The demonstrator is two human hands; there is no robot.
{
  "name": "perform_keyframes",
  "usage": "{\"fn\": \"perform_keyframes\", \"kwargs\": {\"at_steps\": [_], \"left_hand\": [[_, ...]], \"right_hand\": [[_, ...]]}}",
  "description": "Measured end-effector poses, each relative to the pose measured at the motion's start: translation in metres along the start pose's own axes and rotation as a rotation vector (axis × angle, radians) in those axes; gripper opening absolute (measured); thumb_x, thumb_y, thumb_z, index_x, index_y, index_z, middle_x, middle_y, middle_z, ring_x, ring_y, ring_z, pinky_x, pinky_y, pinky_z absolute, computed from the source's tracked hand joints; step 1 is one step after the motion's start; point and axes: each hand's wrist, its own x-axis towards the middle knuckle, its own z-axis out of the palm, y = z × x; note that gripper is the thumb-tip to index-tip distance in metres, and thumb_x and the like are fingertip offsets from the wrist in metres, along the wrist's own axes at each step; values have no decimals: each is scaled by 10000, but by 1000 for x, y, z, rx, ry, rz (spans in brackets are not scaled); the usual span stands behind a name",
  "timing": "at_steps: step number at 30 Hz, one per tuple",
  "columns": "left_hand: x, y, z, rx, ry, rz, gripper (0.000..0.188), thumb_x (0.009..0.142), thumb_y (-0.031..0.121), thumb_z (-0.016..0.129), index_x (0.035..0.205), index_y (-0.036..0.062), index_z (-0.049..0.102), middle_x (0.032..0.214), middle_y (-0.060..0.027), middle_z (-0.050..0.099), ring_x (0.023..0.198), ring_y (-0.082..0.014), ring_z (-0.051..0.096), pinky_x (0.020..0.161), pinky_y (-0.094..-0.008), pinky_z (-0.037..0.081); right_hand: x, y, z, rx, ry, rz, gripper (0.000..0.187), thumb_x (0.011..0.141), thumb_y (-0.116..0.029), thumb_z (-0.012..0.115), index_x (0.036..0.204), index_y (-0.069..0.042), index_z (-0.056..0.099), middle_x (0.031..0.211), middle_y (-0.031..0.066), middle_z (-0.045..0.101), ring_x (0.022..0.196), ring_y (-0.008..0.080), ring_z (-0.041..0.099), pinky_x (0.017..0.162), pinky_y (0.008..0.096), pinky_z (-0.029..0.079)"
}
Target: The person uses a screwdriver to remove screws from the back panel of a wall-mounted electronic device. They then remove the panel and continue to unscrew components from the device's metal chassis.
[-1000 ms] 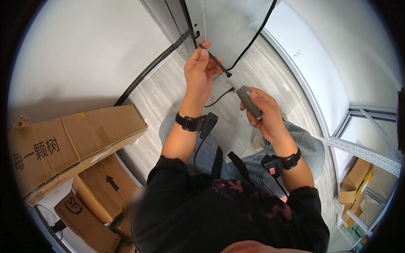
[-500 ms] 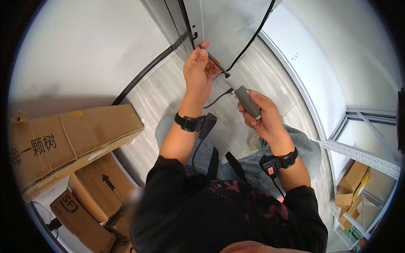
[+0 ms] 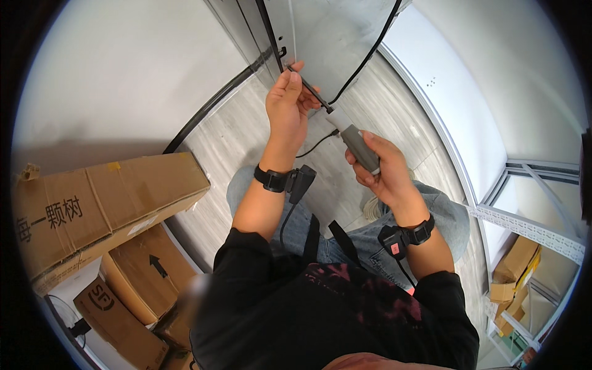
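Observation:
In my left hand is a thin dark rod, gripped between thumb and fingers, slanting down to the right with a small squared end. My right hand is wrapped round a grey-handled tool. The tool's pale, whitish front part points up and left toward the rod's end. From this angle I cannot tell whether the two touch. Just beyond my left fingertips stands a pale metal cabinet with small holes in its side. A loose black cable end lies between my hands, near the tool.
Black cables run down the cabinet, one on its right. A long cardboard box lies at the left, above other cartons. White metal shelving with folded cardboard stands at the right. Underneath is pale wood-look floor.
Both hands have shifted very slightly to the left, with the rod and the grey-handled tool still held. Their grips look the same.

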Motion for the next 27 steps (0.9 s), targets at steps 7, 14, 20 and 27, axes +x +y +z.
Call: {"fn": "perform_keyframes", "kwargs": {"at_steps": [7,14,20,27], "left_hand": [[-1,0,2,-1,8,8,347,957,277,498,1186,18,535,735,-70,651,583,-100,589,543,-224,488],[-1,1,3,10,11,2,351,958,283,496,1189,22,534,731,-68,648,588,-99,585,539,-224,480],[-4,3,4,-20,7,-41,359,955,292,500,1201,32,523,756,-51,633,654,-106,596,556,-234,481],[-10,6,7,-24,-2,-61,244,948,271,517,1067,64,564,786,-51,636,671,-132,620,585,-241,498]], "right_hand": [[0,-1,0,31,-11,2,339,962,-308,429,981,11,545,764,92,578,421,80,401,390,213,311],[-1,-3,0,91,-42,36,341,967,-298,413,975,19,540,763,96,575,418,79,392,389,214,312],[-6,-10,11,-151,75,-38,330,947,-302,471,1071,-5,543,755,65,581,421,73,419,390,219,321],[-3,8,20,-971,316,-711,266,825,-144,656,1058,-46,574,774,73,563,664,173,595,535,323,456]]}}
